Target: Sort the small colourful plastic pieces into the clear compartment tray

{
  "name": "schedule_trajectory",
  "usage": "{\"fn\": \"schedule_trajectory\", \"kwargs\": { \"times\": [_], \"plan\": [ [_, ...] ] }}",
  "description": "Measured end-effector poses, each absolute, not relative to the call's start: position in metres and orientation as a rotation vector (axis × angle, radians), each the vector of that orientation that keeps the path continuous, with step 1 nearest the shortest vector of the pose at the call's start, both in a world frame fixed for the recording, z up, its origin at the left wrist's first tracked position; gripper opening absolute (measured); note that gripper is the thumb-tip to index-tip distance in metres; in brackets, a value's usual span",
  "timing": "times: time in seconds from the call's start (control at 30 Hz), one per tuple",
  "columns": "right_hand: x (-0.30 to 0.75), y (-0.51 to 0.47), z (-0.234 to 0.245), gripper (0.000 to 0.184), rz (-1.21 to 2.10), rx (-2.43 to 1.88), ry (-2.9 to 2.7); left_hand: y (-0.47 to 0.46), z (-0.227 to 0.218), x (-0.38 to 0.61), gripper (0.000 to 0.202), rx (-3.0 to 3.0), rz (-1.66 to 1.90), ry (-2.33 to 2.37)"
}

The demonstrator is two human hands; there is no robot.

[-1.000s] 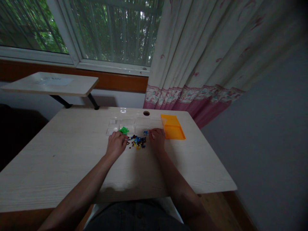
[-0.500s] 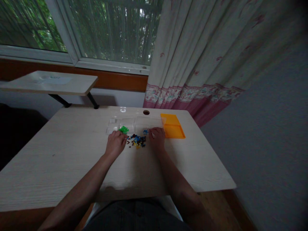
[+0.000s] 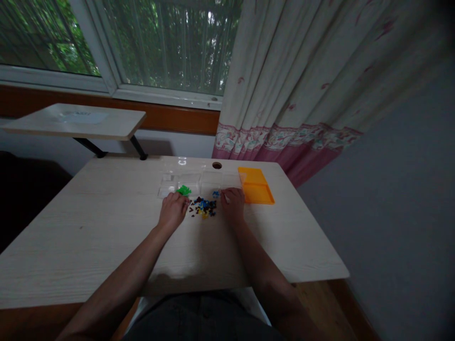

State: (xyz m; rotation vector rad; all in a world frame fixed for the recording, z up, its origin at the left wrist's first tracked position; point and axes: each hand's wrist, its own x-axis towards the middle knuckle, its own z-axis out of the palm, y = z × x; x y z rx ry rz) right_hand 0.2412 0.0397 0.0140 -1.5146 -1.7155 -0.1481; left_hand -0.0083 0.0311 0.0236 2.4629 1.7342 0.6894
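A small heap of tiny mixed pieces [image 3: 203, 207], blue, black and yellow, lies on the pale wooden table [image 3: 106, 227]. My left hand [image 3: 173, 210] rests at the heap's left edge with its fingers curled, pinched on something too small to name. My right hand [image 3: 232, 203] sits at the heap's right edge, fingers bent and pressed together near a few blue pieces [image 3: 215, 193]. Just behind the heap stands a clear compartment box [image 3: 199, 182]. Green pieces [image 3: 184, 190] lie in one of its left compartments.
An orange lid [image 3: 256, 186] lies right of the clear box. A round cable hole [image 3: 216, 165] is in the table's far edge. A second small desk [image 3: 76, 121] stands at the back left under the window. A curtain [image 3: 302, 76] hangs at the right.
Both hands stay at the heap with only slight finger shifts. The view has moved a little.
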Motion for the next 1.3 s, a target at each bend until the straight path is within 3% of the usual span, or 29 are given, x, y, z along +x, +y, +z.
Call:
{"fn": "schedule_trajectory", "kwargs": {
  "times": [0.43, 0.83, 1.0, 1.3],
  "plan": [
    [0.240, 0.040, 0.015, 0.016, -0.139, -1.480, -1.721, 0.032, 0.015, -0.007, 0.027, 2.526, 0.718, 1.721],
    [0.199, 0.018, 0.021, 0.018, -0.047, -1.231, -2.040, 0.031, 0.020, -0.001, 0.027, 2.311, 1.013, 1.505],
    [0.189, 0.013, 0.020, 0.024, -0.055, -1.169, -2.094, 0.026, 0.023, 0.005, 0.030, 2.309, 1.021, 1.426],
    [0.190, 0.013, 0.019, 0.017, -0.042, -1.169, -2.099, 0.024, 0.020, 0.009, 0.033, 2.346, 0.953, 1.388]
  ]
}}
